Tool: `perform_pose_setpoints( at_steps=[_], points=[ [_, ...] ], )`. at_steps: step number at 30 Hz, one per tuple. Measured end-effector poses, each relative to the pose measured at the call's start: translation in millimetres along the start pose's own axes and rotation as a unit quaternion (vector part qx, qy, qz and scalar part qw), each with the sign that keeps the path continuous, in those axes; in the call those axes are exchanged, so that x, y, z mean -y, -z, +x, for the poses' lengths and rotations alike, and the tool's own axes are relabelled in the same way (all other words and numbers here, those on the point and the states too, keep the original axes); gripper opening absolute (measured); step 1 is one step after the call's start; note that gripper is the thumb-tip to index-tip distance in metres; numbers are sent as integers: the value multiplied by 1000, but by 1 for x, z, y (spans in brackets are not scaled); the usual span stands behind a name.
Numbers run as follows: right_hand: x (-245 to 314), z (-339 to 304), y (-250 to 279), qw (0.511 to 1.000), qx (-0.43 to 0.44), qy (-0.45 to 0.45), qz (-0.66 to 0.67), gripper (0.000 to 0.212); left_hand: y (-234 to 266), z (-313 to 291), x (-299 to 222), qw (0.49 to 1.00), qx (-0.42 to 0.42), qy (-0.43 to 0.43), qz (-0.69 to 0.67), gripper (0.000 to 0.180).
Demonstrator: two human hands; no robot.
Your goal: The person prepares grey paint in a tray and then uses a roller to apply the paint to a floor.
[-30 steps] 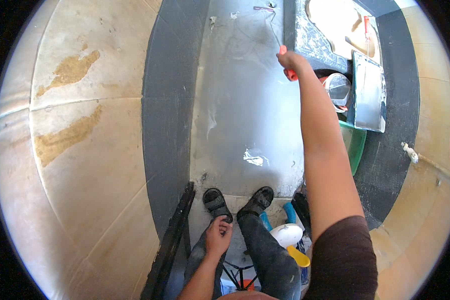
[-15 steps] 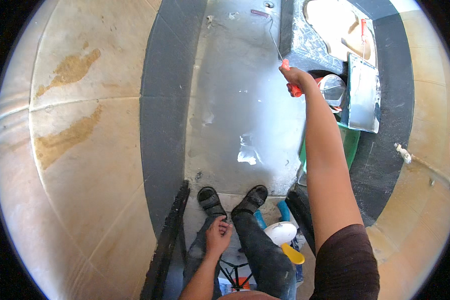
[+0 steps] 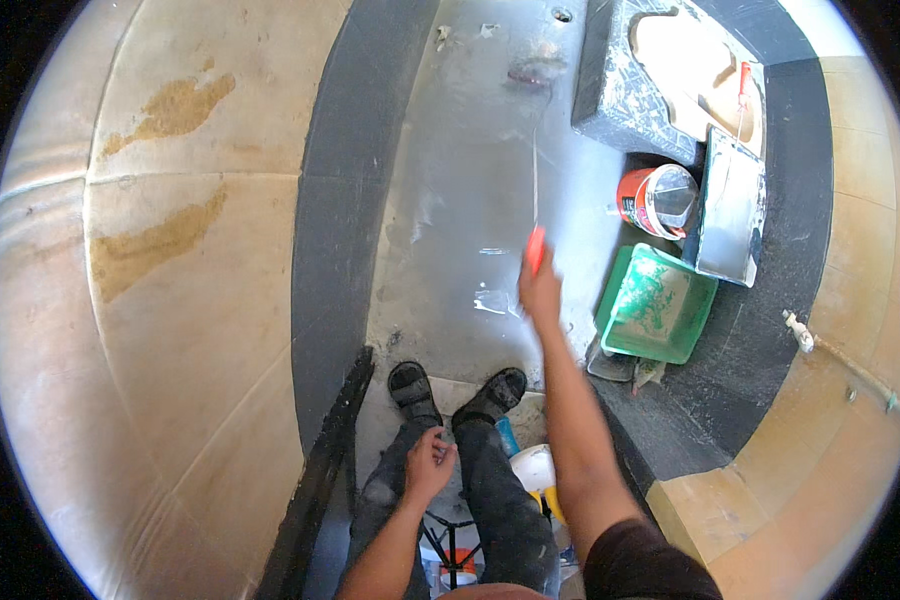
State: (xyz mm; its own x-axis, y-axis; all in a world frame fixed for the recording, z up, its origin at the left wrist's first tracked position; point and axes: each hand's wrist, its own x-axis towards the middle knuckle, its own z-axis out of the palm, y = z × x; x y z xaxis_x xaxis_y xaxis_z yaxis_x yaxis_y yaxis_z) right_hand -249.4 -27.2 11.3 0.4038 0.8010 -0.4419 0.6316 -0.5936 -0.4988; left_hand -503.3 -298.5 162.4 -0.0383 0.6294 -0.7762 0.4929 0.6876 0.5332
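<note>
My right hand (image 3: 541, 292) is wrapped round the red handle of a paint roller (image 3: 536, 248), arm stretched out over the grey floor (image 3: 450, 250). From the handle a thin metal rod runs away from me to a dark reddish roller head (image 3: 532, 75), smeared by motion, on the glossy, wet-looking floor. My left hand (image 3: 429, 467) hangs loose in front of my left knee, its fingers bent and a little apart, with nothing visible in them. Both my feet stand in black sandals at the near edge of the glossy floor.
To the right stand an orange bucket (image 3: 638, 198), a green tray (image 3: 660, 345) and a dark paint tray (image 3: 730, 225). Behind them is a grey-black block (image 3: 620, 110) with a cream basin (image 3: 670, 55). A tap (image 3: 798, 332) juts from the right wall. A drain (image 3: 562, 15) lies far off.
My right hand has drawn back toward me and left, pulling the roller nearer. The orange bucket and green tray now show more fully. My left hand has barely moved.
</note>
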Motion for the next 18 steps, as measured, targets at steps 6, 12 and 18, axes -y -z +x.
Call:
perform_pose_setpoints(
  at_steps=[6, 12, 18],
  points=[
    [76, -189, 1, 986, 136, -39, 83, 67, -8, -4, -6, 994, 67, 67, 50, 48],
    [155, -121, -39, 978, 90, -52, 181, 60, -7, 2, -6, 994, 86, 31, 60, 46],
    [203, 101, -20, 992, -62, 84, 76, 57, -3, -2, -5, 995, 77, 60, 32, 46]
  ],
)
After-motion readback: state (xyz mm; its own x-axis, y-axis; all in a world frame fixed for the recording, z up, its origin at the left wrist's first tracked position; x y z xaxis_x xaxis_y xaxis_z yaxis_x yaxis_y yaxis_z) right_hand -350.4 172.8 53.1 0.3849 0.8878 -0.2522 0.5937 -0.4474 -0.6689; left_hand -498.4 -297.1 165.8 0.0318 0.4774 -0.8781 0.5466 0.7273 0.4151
